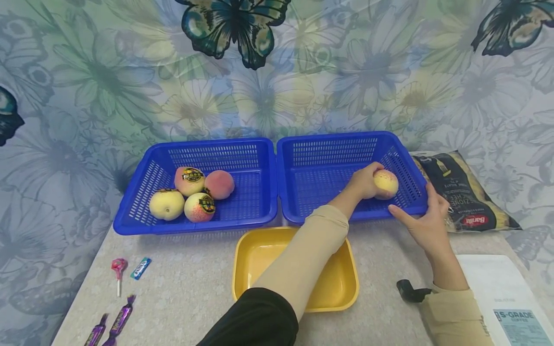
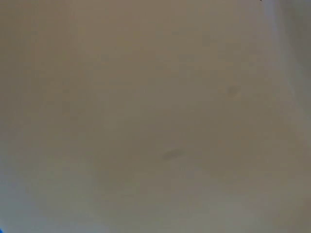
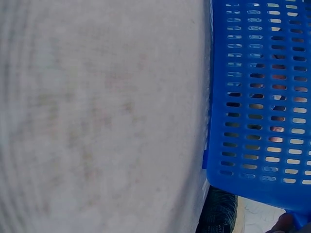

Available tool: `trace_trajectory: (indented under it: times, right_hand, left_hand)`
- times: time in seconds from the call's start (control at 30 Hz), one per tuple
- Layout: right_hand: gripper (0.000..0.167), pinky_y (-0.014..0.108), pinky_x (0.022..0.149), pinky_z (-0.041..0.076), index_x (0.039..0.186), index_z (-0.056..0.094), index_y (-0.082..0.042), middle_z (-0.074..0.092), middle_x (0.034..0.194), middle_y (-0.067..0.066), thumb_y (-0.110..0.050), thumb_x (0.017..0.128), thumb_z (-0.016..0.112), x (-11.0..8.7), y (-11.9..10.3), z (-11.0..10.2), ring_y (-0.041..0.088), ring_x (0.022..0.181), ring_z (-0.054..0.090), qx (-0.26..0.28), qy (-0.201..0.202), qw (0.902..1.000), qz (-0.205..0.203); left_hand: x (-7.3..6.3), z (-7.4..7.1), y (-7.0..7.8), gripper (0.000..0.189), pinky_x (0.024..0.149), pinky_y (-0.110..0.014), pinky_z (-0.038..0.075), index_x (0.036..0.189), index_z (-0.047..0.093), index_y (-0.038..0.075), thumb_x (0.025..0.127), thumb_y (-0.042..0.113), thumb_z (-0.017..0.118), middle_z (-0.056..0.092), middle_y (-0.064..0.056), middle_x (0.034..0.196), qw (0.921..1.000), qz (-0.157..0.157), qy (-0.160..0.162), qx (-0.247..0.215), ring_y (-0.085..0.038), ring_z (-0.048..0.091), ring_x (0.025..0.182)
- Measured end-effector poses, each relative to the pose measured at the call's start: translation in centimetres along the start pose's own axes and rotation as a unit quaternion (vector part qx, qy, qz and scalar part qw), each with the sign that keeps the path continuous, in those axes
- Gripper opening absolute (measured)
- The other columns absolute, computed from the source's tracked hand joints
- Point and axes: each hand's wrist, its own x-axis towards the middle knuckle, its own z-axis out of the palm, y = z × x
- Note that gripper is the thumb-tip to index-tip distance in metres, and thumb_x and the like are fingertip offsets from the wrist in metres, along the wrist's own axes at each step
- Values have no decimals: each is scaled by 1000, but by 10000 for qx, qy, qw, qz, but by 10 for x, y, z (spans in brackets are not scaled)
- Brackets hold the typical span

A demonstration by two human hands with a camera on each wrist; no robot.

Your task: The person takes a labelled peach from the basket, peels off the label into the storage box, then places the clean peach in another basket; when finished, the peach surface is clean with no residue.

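My left hand (image 1: 363,181) reaches into the right blue basket (image 1: 331,218) and grips a yellow-pink peach (image 1: 386,183) near its right side. With thumb and fingers, my right hand (image 1: 426,223) holds the front right corner of that basket. In the right wrist view, the slotted basket wall (image 3: 265,189) fills the right side, and fingertips (image 3: 283,224) show at its rim. Several peaches, some with black-and-gold stickers, lie in the left blue basket (image 1: 246,192), among them a plain pink peach (image 1: 220,184). The left wrist view is only a beige blur.
Below my left forearm sits a yellow tray (image 1: 251,250). A Barilla pasta bag (image 1: 459,192) lies right of the baskets. Nearer are a black pipe-shaped thing (image 1: 411,291) and a white coffee bag (image 1: 489,274). A lollipop (image 1: 119,266) and several wrapped sweets (image 1: 121,319) lie front left.
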Motion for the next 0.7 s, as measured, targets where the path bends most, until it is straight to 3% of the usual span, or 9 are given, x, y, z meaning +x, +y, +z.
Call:
trace_trajectory:
  times: [0.5, 0.7]
  right_hand:
    - [114, 70, 114, 18, 160, -9, -20, -8, 157, 21, -43, 86, 75, 1, -3, 1, 51, 143, 12, -74, -27, 10000, -17]
    - [114, 70, 115, 18, 160, -10, -22, -9, 158, 20, -45, 86, 75, 0, -4, 0, 52, 144, 11, -103, -7, 9999, 91]
  left_hand:
    - [-9, -12, 1, 78, 105, -30, 46, 146, 47, 31, 77, 41, 85, 58, 6, 139, 9994, -64, -109, 324, -15, 50, 131]
    - [-8, -15, 3, 77, 107, -26, 44, 146, 48, 31, 78, 39, 84, 57, 10, 141, 9975, -37, -198, 674, -14, 49, 134]
